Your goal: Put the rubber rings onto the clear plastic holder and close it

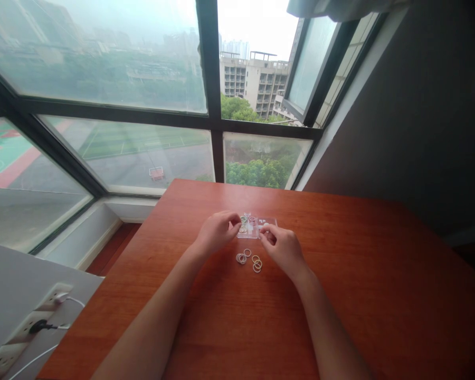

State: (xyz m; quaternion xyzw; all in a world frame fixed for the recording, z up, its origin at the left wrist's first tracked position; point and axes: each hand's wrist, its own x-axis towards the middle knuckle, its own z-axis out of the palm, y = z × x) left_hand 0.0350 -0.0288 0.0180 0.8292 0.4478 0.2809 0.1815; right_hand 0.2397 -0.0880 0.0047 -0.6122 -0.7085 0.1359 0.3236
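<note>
A small clear plastic box [254, 235] lies with its lid [273, 221] folded out to the right. Green and pink rings, which look like hair ties, show inside it. My left hand [218, 232] is closed at the box's left edge, thumb and forefinger around that edge. My right hand [285, 249] is pinched at the front of the lid; whatever sits between its fingertips is too small to make out. Nearer me on the table lie several whitish hair ties [241, 258], partly overlapping, and a few yellowish hair ties [257, 265] beside them.
The reddish-brown wooden table [229, 327] reaches to a dark-framed window [217, 124] at the back, with one pane open at right. On the low wall at left, power sockets [27, 327] hold plugs and white cables. A dark wall stands at right.
</note>
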